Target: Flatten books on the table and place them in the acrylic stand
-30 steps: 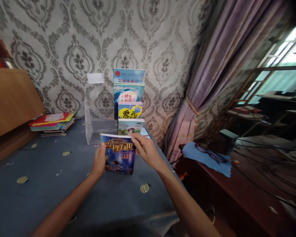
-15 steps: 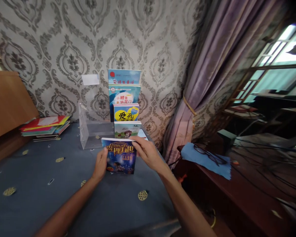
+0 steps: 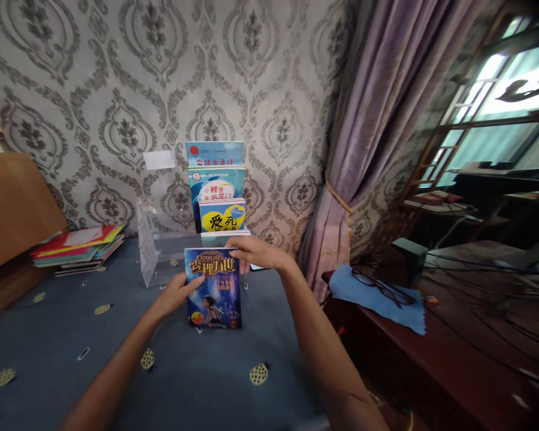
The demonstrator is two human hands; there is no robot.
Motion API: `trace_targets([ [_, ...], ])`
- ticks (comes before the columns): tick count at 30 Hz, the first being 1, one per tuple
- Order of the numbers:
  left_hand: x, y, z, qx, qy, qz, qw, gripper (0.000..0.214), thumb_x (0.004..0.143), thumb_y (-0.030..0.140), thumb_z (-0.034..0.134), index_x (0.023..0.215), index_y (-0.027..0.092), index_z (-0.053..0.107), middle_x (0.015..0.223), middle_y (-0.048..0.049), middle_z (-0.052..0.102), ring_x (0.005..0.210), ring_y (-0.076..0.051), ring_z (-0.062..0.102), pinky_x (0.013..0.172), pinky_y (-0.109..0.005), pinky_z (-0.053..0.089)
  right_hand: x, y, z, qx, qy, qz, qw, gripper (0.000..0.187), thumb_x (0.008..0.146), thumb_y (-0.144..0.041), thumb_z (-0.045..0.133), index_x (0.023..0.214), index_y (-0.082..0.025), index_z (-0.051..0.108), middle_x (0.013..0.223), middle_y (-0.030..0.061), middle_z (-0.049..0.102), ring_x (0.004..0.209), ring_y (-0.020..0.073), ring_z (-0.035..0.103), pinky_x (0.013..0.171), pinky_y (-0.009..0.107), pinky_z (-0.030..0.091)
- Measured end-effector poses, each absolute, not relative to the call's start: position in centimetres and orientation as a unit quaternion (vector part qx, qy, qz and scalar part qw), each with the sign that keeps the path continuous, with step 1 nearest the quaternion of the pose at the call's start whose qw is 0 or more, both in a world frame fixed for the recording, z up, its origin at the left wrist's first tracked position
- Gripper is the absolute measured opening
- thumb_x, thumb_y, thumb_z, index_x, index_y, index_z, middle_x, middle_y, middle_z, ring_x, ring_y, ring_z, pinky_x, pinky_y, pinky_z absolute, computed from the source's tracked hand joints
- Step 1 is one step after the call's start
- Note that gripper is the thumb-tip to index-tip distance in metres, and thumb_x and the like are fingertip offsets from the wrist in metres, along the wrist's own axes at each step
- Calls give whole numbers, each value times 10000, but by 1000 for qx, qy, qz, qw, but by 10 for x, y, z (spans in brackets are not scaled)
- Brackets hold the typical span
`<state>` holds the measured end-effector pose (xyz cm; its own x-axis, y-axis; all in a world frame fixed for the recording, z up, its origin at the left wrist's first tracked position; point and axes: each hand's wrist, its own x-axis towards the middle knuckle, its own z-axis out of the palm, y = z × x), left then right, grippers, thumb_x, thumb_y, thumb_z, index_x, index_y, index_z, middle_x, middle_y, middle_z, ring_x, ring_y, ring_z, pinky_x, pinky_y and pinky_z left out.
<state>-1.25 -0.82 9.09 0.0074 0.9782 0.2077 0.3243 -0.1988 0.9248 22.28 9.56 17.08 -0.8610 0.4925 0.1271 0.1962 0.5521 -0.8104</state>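
A dark blue book (image 3: 215,299) with gold lettering and a small cartoon figure on its cover faces me upright. My right hand (image 3: 256,251) grips its top right corner. At the upper left, the thumb of my left hand (image 3: 179,292) lies across the cover, with the other fingers hidden behind. Just beyond stands a clear acrylic book rack (image 3: 173,244) with books in stepped rows on its right side: a light blue one (image 3: 215,152), a teal one (image 3: 220,179) and one with a yellow heart shape (image 3: 224,218). A pale book (image 3: 211,239) in the front row is mostly covered.
A stack of colourful books (image 3: 81,245) lies at the left beside a wooden panel (image 3: 18,203). The table has a blue patterned cloth (image 3: 117,377). To the right, eyeglasses (image 3: 381,287) rest on a blue cloth (image 3: 341,287) on a dark red surface, near loose cables and a purple curtain (image 3: 363,131).
The dark blue book's cover has come more squarely into view, and my left thumb now lies further over its front. The whole scene sits slightly lower and to the left.
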Motion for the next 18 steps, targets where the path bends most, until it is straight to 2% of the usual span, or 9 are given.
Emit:
trace_targets([
  [4, -12, -4, 97, 621, 542, 443, 353, 457, 738, 609, 687, 872, 175, 739, 723, -51, 721, 605, -190, 629, 458, -248, 475, 226, 110, 166, -184, -855, 452, 175, 83, 962, -276, 557, 959, -195, 539, 621, -62, 613, 447, 88, 593, 461, 200, 517],
  [7, -9, 4, 96, 615, 555, 429, 362, 486, 717, 612, 699, 910, 166, 725, 727, -39, 701, 566, -167, 603, 397, -222, 451, 232, 116, 164, -166, -867, 432, 185, 72, 969, -257, 525, 967, -190, 552, 620, -52, 623, 442, 90, 587, 462, 204, 512],
  [10, -4, 15, 94, 602, 564, 445, 348, 516, 705, 594, 711, 976, 155, 713, 806, -52, 712, 632, -182, 639, 431, -242, 516, 237, 118, 168, -185, -891, 360, 207, 101, 968, -208, 481, 990, -179, 575, 596, -46, 609, 467, 108, 595, 470, 207, 489],
  [14, 3, 29, 96, 613, 577, 481, 245, 488, 757, 572, 662, 1005, 153, 693, 856, -60, 711, 696, -200, 649, 510, -281, 562, 241, 113, 178, -242, -907, 234, 253, 180, 957, -156, 466, 1078, -174, 599, 577, -48, 585, 520, 134, 592, 555, 237, 465],
  [18, 11, 34, 105, 618, 573, 525, 120, 419, 816, 535, 617, 1023, 172, 640, 928, -81, 724, 790, -231, 679, 641, -321, 575, 241, 101, 188, -234, -908, 124, 326, 197, 967, -157, 466, 1093, -188, 614, 810, 17, 669, 731, 158, 621, 725, 273, 447],
])
